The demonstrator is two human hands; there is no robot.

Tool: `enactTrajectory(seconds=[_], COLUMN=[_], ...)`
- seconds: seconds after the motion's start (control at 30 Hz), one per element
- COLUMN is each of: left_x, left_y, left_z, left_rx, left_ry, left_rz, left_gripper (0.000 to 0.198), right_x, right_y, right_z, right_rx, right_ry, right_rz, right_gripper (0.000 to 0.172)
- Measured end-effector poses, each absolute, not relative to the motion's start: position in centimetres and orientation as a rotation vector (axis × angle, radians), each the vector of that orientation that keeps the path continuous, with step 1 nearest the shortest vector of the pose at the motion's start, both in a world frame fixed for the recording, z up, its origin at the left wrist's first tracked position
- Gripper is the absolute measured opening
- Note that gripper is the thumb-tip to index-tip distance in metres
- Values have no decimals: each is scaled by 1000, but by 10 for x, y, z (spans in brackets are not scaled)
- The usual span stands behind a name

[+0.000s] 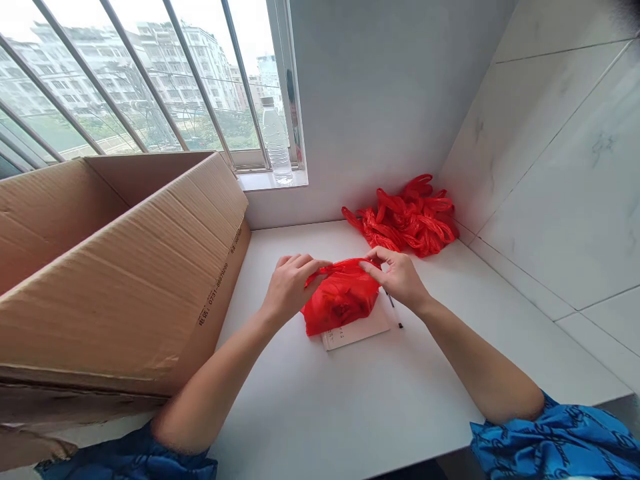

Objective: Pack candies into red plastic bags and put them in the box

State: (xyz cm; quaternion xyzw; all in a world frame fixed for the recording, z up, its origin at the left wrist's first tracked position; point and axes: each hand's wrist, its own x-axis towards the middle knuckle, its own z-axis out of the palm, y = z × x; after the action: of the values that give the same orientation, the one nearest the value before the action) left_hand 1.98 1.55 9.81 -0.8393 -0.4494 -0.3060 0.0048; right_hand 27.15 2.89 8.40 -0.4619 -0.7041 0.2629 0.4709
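A filled red plastic bag point(341, 299) sits in the middle of the white counter point(350, 400), on top of a white paper pad point(357, 332). My left hand point(291, 285) pinches the bag's top edge on its left side. On the right side, my right hand point(397, 275) pinches the same top edge. Both hands are closed on the red plastic, holding the bag's mouth between them. A black pen point(393, 309) lies under my right hand, next to the pad.
A large open cardboard box point(125, 267) fills the left side of the counter. A heap of red plastic bags point(406, 217) lies in the back corner by the tiled wall point(560, 173). A clear water bottle point(277, 141) stands on the window sill.
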Motion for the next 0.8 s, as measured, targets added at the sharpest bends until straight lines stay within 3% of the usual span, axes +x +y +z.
enactTrajectory(seconds=[0.23,0.3,0.4,0.47,0.53,0.6,0.73,0.8], left_x=[-13,-14,-5,4,10,14,19,28], left_y=[15,10,3,-3,-10,-18,-32,-37], left_z=[109,114,123,129,134,137,135,129], left_rx=[-2519,-2604,-2804,-2989,-3154,-3292,-3328,-3178], left_ry=[-1622,-1601,-1560,-1526,-1464,-1423,-1388,-1355], left_rz=[-2052,-2206,-2231,-2149,-2029,-1805,-909,-559], left_gripper=[13,8,10,11,11,15,29,31], right_x=[314,316,305,291,279,273,275,278], right_y=[52,45,23,8,-1,-2,5,6], right_z=[69,75,100,118,130,133,120,115], right_rx=[-1142,-1123,-983,-814,-750,-938,-1520,-1590], right_ry=[-1339,-1392,-1441,-1564,-1908,-2256,-2563,-2629], right_rz=[716,634,227,35,80,207,267,318], right_gripper=[22,24,28,21,11,21,15,28])
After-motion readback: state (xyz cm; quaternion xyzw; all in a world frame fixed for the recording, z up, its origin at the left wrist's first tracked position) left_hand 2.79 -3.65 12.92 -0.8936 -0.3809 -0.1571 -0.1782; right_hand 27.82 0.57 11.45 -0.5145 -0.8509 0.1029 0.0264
